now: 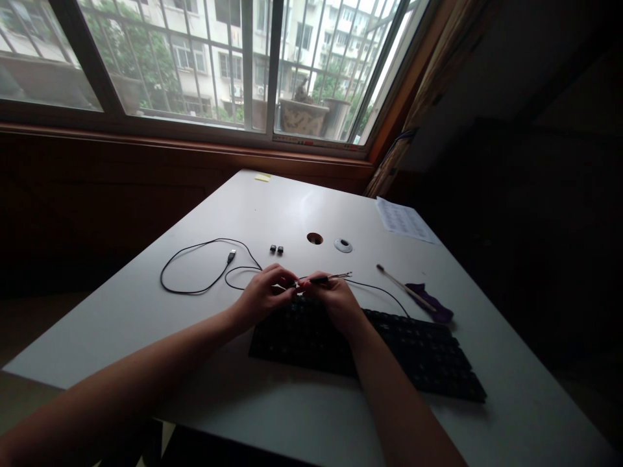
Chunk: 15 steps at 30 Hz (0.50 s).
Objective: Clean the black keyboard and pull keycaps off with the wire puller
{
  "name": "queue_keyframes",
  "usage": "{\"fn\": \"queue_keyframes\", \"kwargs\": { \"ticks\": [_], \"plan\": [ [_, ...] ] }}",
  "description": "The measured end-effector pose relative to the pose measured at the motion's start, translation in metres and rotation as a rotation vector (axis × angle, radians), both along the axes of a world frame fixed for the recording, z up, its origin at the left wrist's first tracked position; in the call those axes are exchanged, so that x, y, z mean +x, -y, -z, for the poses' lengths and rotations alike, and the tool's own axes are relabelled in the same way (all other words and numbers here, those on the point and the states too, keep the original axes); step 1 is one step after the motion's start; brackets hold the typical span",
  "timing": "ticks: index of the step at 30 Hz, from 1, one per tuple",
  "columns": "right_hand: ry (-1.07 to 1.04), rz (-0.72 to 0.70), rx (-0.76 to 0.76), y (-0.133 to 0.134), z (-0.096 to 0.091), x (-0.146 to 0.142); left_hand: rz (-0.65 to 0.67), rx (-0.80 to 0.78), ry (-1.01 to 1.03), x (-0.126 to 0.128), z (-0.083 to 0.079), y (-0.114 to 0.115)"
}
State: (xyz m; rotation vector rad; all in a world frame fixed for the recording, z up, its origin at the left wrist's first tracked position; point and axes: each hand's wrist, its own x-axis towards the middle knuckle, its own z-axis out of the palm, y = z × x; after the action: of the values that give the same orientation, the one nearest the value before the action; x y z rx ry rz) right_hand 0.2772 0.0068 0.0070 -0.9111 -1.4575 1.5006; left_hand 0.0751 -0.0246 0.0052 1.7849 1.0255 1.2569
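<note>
A black keyboard (413, 353) lies on the white table (146, 324). Both my hands hover over its far left edge. My left hand (263, 297) has its fingers pinched together on something small and dark that I cannot name. My right hand (333, 299) is closed on a thin tool with a dark handle and a wire tip (331, 278) that points right. The fingertips of the two hands almost meet. The keyboard's black cable (195, 266) loops to the left and ends in a USB plug (232, 255).
Two small black keycaps (276, 249) lie beyond the hands, near a round cable hole (315, 238) and its white cap (343, 245). A thin brush (402, 284) and a purple cloth (431, 303) lie right. A printed sheet (403, 220) and a yellow note (263, 177) sit farther back.
</note>
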Motion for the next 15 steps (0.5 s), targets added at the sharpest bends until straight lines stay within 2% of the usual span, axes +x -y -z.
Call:
{"fn": "queue_keyframes", "kwargs": {
  "ticks": [7,15],
  "plan": [
    [0.121,-0.025,0.04,0.0028,-0.0037,0.0022,-0.032,0.042,-0.059,-0.0035,0.0071,-0.006],
    [0.1,-0.094,0.055,0.0011,-0.0055,0.0018,-0.022,0.062,-0.066,0.0004,0.0038,-0.0012]
  ]
}}
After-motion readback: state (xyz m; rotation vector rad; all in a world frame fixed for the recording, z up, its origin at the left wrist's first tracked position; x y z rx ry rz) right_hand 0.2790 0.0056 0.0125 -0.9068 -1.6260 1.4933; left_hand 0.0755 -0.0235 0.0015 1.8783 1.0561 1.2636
